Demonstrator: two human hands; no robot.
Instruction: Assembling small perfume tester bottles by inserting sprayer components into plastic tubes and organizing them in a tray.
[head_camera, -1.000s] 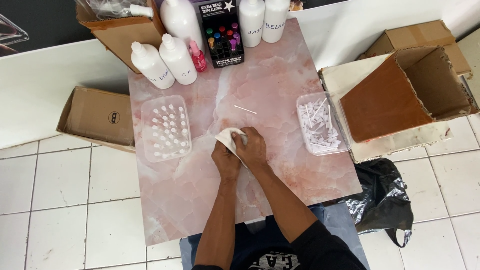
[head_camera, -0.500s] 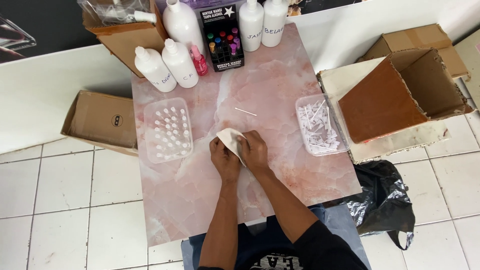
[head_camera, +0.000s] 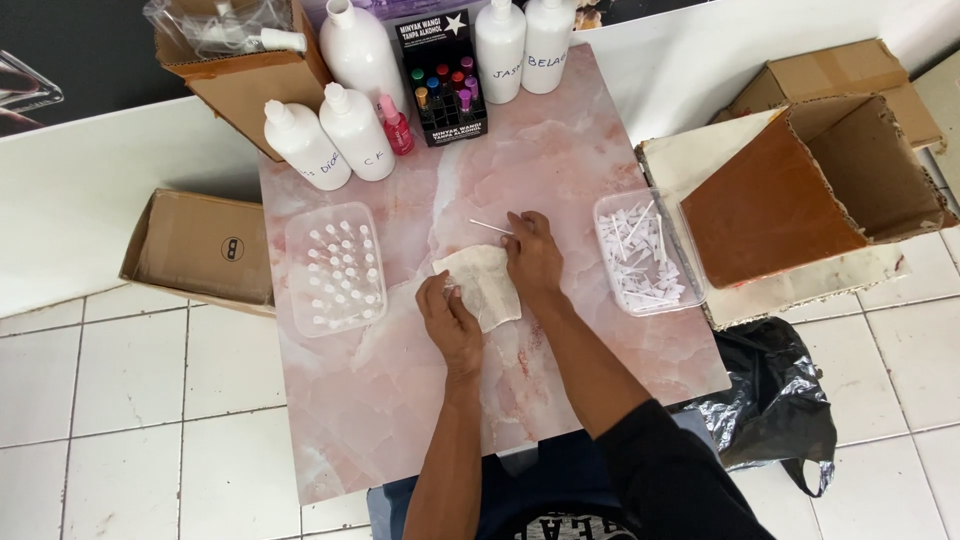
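My left hand (head_camera: 452, 318) is curled at the left edge of a crumpled off-white cloth (head_camera: 487, 286) lying on the pink marble tabletop (head_camera: 560, 150). Its fingers close on a small clear thing, apparently a vial, too small to make out well. My right hand (head_camera: 532, 255) lies past the cloth's upper right corner with its fingers stretched out. Its fingertips touch the near end of a thin white stick (head_camera: 488, 227) that lies flat on the table.
A clear tray of small white-capped vials (head_camera: 335, 268) sits at left, and a clear tray of white sticks (head_camera: 640, 255) at right. White bottles (head_camera: 330, 135), a pink bottle (head_camera: 397, 126) and a black display box (head_camera: 440, 75) stand at the back. Cardboard boxes (head_camera: 810, 185) and a black bag (head_camera: 775, 405) surround the table.
My right hand left the cloth and moved up and right to the white stick. The cloth now lies spread open, with my left hand still at its left edge.
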